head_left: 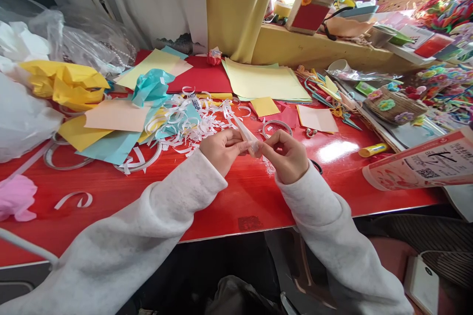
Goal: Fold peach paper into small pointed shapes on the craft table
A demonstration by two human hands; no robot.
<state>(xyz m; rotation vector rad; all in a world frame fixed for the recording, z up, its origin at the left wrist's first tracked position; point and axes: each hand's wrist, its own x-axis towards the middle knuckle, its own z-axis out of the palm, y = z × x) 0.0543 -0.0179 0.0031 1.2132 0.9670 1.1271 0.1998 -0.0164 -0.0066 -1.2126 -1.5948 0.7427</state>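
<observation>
Between my two hands is a narrow, folded piece of pale pink paper (247, 132), slanting up and to the left. My left hand (222, 151) pinches its lower part between thumb and fingers. The fingertips of my right hand (290, 156) are closed on its lower right end, close to the left thumb. Both hands hover over the red table, near its middle. Just beyond the right hand lies a roll of tape (277, 123). Curled white paper strips (177, 125) are heaped beyond the left hand. Part of the pink paper is hidden by my fingers.
Pale yellow sheets (264, 78) lie at the back of the red table (221, 211). Crumpled yellow paper (66, 83) and plastic bags (22, 118) crowd the left. At right, a paper cup (417, 162) lies tilted near a yellow glue stick (373, 150).
</observation>
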